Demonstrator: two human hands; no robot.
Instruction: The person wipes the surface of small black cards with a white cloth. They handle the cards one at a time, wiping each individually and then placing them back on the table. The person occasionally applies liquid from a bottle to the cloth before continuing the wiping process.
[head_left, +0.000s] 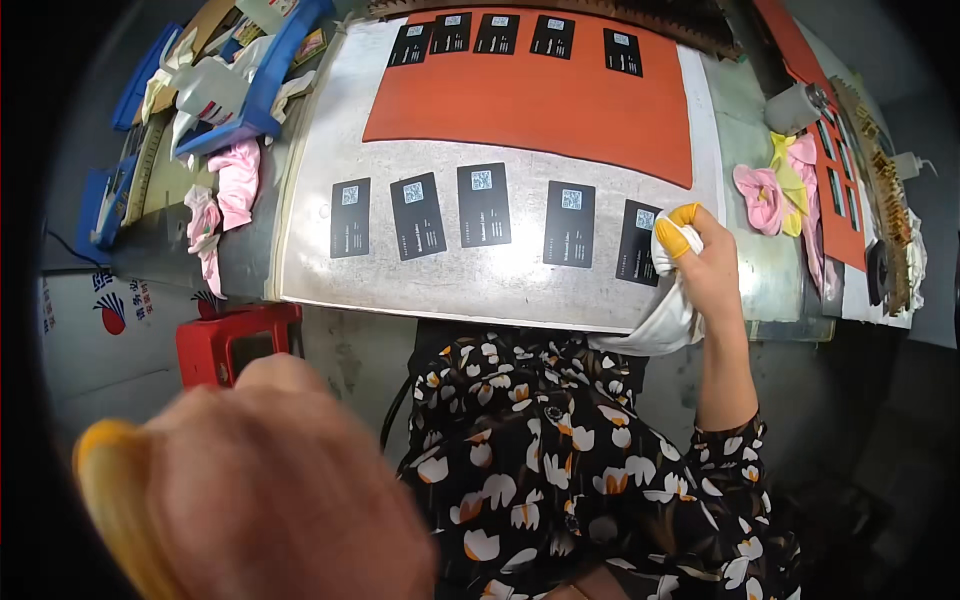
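My right hand (708, 268), with yellow finger covers on its fingertips, is closed on a white cloth (668, 315). The bunched cloth is over the upper right part of a black card (636, 245), and its loose end hangs over the table's front edge. To the left of it in the same row lie more black cards with printed square codes, among them one card (569, 224) and another card (485, 205). Close to the camera at lower left, my left hand (280, 490) is large and blurred, with yellow on one finger. Its other fingers are hidden.
An orange-red mat (530, 110) covers the far part of the light work board (400, 290), with several black cards along its back edge. Blue trays (265, 95) with a bottle (212, 90) stand at left, beside pink cloths (238, 185). More pink cloths (760, 195) lie right. A red stool (205, 345) stands below.
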